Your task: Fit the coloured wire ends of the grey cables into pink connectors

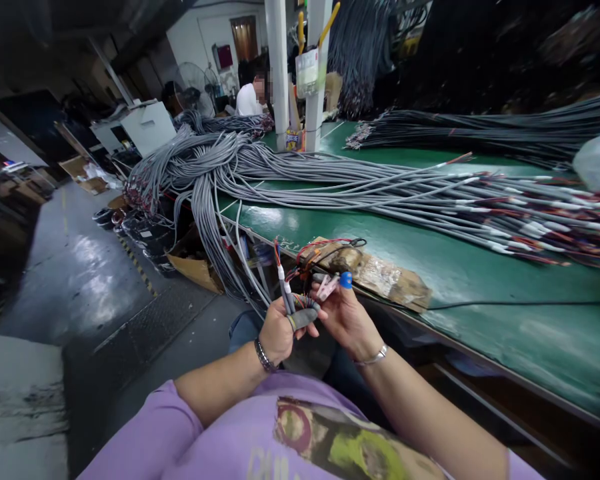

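Hands, two: left hand [279,330], closed round grey cables [290,303]; right hand [350,317], fingers partly curled, its tips next to the left hand's. Grey cables in the left grip, at least two, exact count hidden by the fingers; they rise out of the fist, with white sleeves [281,273] and bared coloured wires [277,253] standing above it. Finger covers, two: one grey [304,319] at the left hand, one blue [346,280] on the right thumb. Clip, one, pale pink [327,287], lying between the right thumb and fingers; whether they pinch it cannot be told. Wrist bands, two: dark [263,355] on the left, silver [373,357] on the right. Wooden board, one, partly taped [380,270], at the near edge of the green tabletop [530,333], just beyond the hands. Large bundle of grey cables, one [330,175], spread along the tabletop, strands too many to count. Dark cable bundle, one [480,130], farther back. White posts, two [279,67]. Yellow handles, two [329,24]. Co-worker in white top, one [249,100], beyond.
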Action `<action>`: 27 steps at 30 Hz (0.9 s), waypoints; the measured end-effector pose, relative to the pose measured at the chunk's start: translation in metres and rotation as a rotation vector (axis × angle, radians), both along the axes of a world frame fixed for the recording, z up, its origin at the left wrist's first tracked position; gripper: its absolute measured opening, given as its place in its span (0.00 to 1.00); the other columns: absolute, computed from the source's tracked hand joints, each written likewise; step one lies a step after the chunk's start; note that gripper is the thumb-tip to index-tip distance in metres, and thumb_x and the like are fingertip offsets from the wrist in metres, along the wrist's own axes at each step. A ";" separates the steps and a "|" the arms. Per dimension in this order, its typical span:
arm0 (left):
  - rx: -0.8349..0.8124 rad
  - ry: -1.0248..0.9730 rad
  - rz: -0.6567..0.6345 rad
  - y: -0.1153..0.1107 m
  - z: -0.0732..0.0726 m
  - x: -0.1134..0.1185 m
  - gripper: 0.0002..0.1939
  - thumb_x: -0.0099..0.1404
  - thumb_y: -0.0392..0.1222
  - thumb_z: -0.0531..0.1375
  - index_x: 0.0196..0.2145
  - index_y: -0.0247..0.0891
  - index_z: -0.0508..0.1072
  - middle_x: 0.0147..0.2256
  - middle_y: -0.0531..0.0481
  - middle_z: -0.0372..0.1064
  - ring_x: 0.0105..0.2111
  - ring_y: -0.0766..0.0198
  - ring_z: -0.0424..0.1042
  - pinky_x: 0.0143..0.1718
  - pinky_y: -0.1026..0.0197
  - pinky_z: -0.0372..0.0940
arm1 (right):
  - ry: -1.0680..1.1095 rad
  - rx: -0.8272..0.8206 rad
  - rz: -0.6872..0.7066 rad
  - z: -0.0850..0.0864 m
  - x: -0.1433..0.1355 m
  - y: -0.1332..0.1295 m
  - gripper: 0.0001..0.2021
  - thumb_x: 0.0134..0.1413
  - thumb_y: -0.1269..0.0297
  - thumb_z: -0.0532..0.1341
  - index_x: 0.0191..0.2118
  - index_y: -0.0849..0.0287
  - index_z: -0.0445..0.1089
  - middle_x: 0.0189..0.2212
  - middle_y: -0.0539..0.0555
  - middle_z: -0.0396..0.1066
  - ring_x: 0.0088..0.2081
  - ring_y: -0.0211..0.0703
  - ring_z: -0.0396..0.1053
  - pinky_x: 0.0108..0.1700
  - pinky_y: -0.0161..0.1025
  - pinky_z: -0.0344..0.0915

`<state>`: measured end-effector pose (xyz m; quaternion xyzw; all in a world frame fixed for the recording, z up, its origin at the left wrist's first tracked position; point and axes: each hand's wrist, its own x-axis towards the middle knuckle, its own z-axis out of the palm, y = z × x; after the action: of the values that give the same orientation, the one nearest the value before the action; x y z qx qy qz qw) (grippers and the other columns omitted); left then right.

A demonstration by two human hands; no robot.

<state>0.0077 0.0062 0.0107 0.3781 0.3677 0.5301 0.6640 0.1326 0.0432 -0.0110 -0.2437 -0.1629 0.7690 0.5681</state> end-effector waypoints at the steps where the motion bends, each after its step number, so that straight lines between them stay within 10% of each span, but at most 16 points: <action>1: 0.001 -0.007 0.001 -0.001 0.000 0.000 0.13 0.47 0.41 0.69 0.29 0.31 0.73 0.27 0.45 0.76 0.15 0.70 0.68 0.13 0.70 0.47 | 0.010 -0.008 -0.002 0.000 0.001 -0.001 0.20 0.46 0.42 0.64 0.30 0.56 0.71 0.27 0.52 0.73 0.24 0.39 0.68 0.20 0.34 0.64; 12: 0.019 0.014 -0.047 -0.004 -0.018 -0.015 0.15 0.52 0.46 0.67 0.31 0.31 0.75 0.33 0.41 0.77 0.20 0.67 0.72 0.15 0.70 0.51 | -0.023 -0.120 0.024 -0.023 0.023 -0.017 0.18 0.48 0.45 0.64 0.30 0.56 0.72 0.29 0.52 0.74 0.31 0.40 0.71 0.35 0.37 0.71; 21: 0.016 0.198 -0.065 -0.006 -0.032 -0.018 0.19 0.57 0.51 0.63 0.40 0.34 0.78 0.40 0.42 0.75 0.42 0.60 0.71 0.42 0.61 0.62 | -0.364 -0.013 -0.028 -0.034 0.033 -0.032 0.16 0.47 0.48 0.65 0.33 0.56 0.75 0.28 0.53 0.73 0.28 0.41 0.70 0.31 0.38 0.71; 27: 0.000 0.364 -0.126 -0.011 -0.046 -0.019 0.18 0.56 0.50 0.63 0.39 0.35 0.77 0.33 0.46 0.74 0.32 0.63 0.69 0.31 0.64 0.62 | -0.576 0.075 -0.076 -0.031 0.027 -0.053 0.16 0.39 0.51 0.71 0.32 0.56 0.75 0.28 0.53 0.74 0.28 0.39 0.67 0.32 0.37 0.67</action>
<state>-0.0109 -0.0046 -0.0350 0.4899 0.4571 0.4102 0.6187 0.1595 -0.0097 -0.0415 -0.4365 -0.3365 0.6399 0.5354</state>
